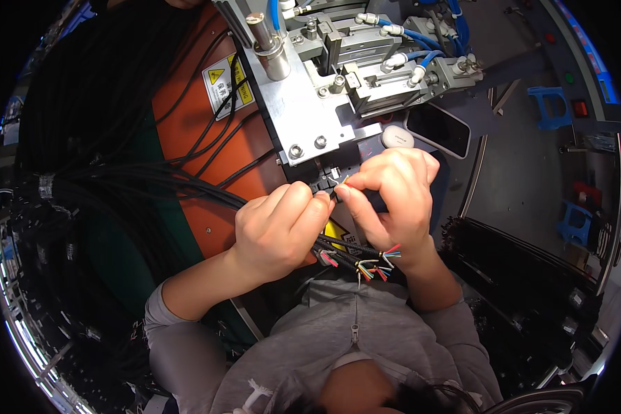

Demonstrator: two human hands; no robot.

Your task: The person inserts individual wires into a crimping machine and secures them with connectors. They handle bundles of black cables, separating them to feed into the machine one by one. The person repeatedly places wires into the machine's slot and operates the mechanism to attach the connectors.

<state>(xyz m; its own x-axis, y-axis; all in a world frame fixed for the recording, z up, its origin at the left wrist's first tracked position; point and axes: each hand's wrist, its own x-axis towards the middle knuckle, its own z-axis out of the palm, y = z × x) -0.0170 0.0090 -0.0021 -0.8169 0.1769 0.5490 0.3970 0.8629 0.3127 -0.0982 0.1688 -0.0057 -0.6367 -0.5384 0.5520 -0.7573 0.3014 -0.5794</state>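
My left hand [276, 224] is closed, thumb and fingers gripping a black cable whose end lies just in front of the machine. My right hand [400, 193] pinches thin wires [346, 180] at that cable's end; a yellow one shows at the fingertips, the others are mostly hidden. Both hands nearly touch beside a small dark fixture [323, 185] under the machine's metal plate. Below them, several black cable ends [338, 243] stick out toward my lap. Their stripped tips fan into coloured wires [374, 270], red, blue, orange and white among them.
A metal machine [293, 103] with pneumatic cylinders and blue hoses stands ahead. Right of it lie a phone [440, 131] and a round white case [397, 136]. A bundle of black cables [110, 176] crosses the orange surface [176, 90] from the left. Blue stools [550, 107] stand far right.
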